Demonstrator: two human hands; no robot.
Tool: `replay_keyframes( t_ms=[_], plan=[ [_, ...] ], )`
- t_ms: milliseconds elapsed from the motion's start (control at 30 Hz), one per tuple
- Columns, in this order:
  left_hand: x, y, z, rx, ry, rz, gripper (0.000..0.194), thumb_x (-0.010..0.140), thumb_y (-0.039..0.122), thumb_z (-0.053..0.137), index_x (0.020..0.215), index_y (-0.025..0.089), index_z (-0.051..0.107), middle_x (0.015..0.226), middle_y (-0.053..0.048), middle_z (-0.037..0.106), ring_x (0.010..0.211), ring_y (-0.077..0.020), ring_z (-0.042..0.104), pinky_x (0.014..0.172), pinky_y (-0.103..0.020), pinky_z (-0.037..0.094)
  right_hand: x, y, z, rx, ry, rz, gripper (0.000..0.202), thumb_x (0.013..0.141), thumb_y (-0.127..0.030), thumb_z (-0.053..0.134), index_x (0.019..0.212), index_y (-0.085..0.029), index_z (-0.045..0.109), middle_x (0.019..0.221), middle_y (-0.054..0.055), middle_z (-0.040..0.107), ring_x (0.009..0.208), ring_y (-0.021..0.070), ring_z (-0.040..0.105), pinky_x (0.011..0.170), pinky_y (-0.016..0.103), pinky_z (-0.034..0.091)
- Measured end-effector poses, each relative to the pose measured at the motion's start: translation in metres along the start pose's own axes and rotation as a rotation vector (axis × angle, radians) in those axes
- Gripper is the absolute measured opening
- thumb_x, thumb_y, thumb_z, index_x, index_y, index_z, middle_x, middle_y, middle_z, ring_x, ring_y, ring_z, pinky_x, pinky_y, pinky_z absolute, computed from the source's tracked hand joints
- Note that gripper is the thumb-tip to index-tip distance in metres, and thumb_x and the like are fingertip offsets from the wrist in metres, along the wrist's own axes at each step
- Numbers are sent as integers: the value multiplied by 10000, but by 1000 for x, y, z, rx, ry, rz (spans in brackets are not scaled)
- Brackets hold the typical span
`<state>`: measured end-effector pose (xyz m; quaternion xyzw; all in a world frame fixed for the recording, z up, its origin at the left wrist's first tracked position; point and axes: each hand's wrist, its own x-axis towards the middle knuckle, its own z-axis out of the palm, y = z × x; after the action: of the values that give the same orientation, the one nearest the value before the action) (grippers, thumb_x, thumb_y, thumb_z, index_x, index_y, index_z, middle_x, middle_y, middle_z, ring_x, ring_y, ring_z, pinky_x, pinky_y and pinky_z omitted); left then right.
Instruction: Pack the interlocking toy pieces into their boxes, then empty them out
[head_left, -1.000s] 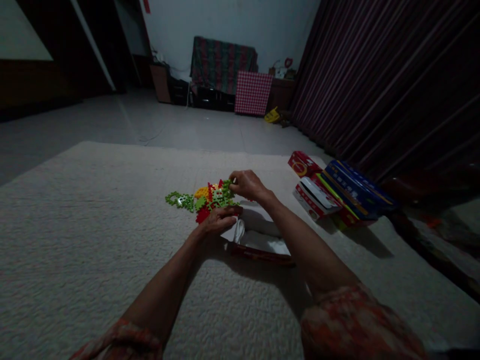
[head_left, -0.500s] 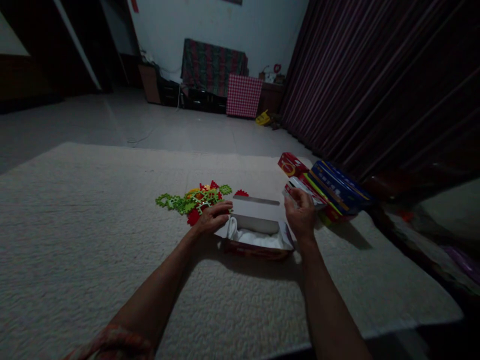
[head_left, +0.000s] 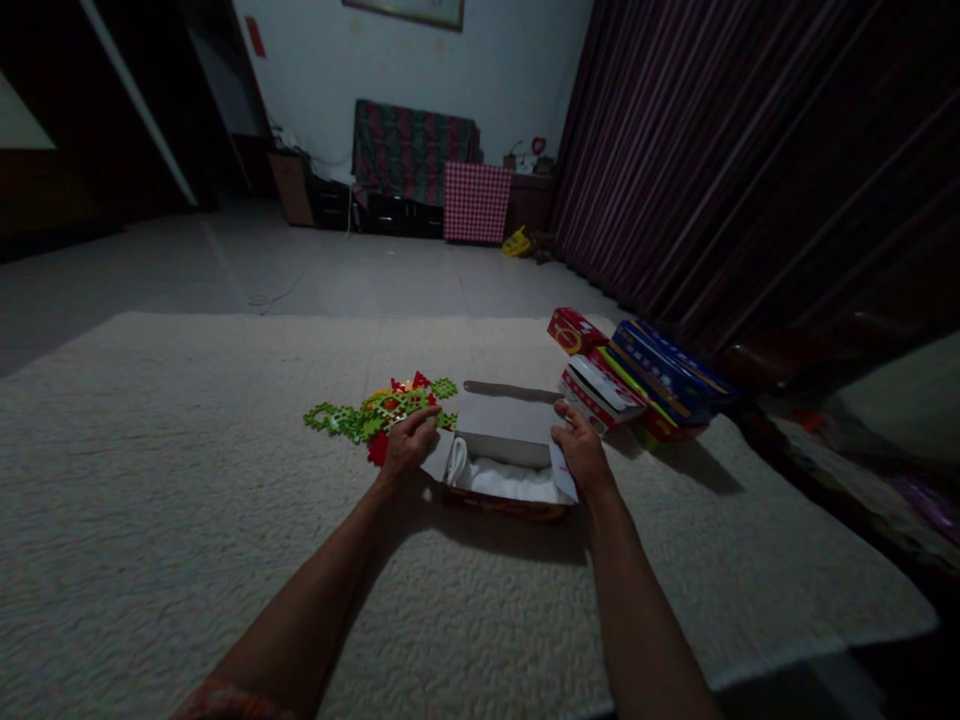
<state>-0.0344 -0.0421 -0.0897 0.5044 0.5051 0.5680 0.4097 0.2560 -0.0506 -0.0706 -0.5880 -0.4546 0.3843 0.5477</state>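
A cardboard box (head_left: 504, 412) stands on the quilted mat with its lid raised and its white inside showing. Folded white cloth or tissue (head_left: 510, 480) lies in it. My left hand (head_left: 409, 443) is at the box's left side flap, fingers curled together against it. On the other side, my right hand (head_left: 581, 448) grips the right edge of the lid, its palm beside the right flap. Behind my left hand is a pile of green, red and yellow gear-shaped pieces (head_left: 337, 420), partly hidden by my fingers.
To the right stand a white-and-red carton (head_left: 600, 392), a red box (head_left: 574, 330) and a blue package (head_left: 667, 370). The cream quilted mat (head_left: 187, 480) spreads under everything. Beyond it are tiled floor, a low cabinet and a purple curtain (head_left: 645, 170).
My right hand has come away from the white-and-red carton and moved left onto the lid's edge. My left hand has drawn slightly left and down to the flap. The view has tilted up.
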Motion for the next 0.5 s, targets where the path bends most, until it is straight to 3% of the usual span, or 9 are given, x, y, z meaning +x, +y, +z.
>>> replay_keyframes(
  t_ms=[100,267,367,500],
  plan=[
    [2,3,1,-139,36,-83,469,698,475,718,1033,154,787,741,-27,701,589,-142,566,534,-255,423,9,2,6,26,-33,-36,710,649,-406,633,1326,-207,548,989,62,737,780,232,695,741,380,577],
    [3,-5,2,-318,-34,-216,533,664,459,739,1106,163,752,679,2,677,501,-126,534,484,-251,427,11,5,11,81,-32,-126,731,709,-381,596,1412,-230,465,1056,77,756,859,237,723,819,396,584],
    [1,-7,2,-239,-96,-145,456,649,421,779,1023,160,774,810,-51,749,636,-170,637,589,-285,503,7,5,11,154,-8,-86,800,693,-370,606,1458,-232,415,1074,76,767,908,256,734,845,412,582],
    [-5,-1,5,-146,-157,-32,410,628,378,820,966,151,780,970,-100,773,863,-234,702,783,-341,554,4,5,11,173,-11,-94,691,682,-378,603,1350,-208,549,1070,84,775,975,286,722,879,426,568]
  ],
)
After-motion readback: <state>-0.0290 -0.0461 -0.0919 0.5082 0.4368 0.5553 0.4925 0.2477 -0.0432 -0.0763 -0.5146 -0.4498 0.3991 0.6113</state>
